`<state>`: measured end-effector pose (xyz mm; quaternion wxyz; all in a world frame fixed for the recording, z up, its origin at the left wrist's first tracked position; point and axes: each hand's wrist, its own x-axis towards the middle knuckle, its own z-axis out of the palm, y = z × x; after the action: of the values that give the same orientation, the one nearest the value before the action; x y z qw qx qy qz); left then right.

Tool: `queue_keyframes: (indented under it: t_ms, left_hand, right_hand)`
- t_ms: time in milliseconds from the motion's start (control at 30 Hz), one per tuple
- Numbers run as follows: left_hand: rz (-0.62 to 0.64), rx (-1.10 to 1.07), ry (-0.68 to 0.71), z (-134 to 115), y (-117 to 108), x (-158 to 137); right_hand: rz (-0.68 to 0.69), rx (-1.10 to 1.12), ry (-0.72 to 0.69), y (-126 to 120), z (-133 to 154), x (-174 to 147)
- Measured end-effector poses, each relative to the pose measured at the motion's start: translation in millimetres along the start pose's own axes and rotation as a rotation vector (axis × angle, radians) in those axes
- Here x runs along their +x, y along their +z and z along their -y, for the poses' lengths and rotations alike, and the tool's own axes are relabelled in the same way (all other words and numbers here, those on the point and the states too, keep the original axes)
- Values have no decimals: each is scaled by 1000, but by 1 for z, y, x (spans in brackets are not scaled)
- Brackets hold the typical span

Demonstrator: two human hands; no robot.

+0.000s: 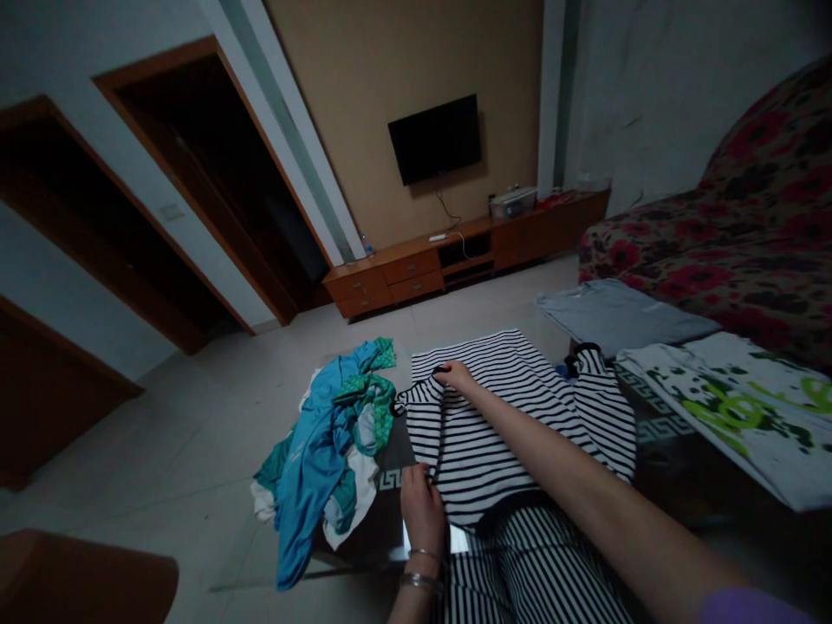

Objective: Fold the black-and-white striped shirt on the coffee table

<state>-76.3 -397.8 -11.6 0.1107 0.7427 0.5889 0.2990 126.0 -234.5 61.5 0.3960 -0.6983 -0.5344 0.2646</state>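
A black-and-white striped garment (520,407) lies spread over a low table in front of me. My right hand (455,375) reaches far across it and pinches a fold of the fabric near its left far edge. My left hand (421,507), with bracelets on the wrist, grips the near left edge of the same garment. A heap of blue, green and white clothes (328,446) lies right beside both hands, to the left.
A white shirt with green print (734,407) and a folded grey shirt (617,314) lie at the right. A floral sofa (728,243) stands behind them. Tiled floor, a wooden TV cabinet (455,256) and dark doorways lie beyond.
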Motion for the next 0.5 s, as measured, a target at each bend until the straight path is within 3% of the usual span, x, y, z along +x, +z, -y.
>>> queue_keyframes:
  t_ms: [133,300,400,500]
  left_hand:
    - [3,-49,10,-4,-5,-4]
    - [14,-48,4,-10,-12,-10]
    - [32,-11,2,-12,-14,-13]
    - [27,20,4,-14,-14,-19]
  right_hand:
    - [-11,-97,-55,-31,-27,-17]
    - [136,-370,-26,-60,-69,-53]
    - [141,-481,-78,-54,-56,-51]
    - [188,-508,-226,-27,-17,-36]
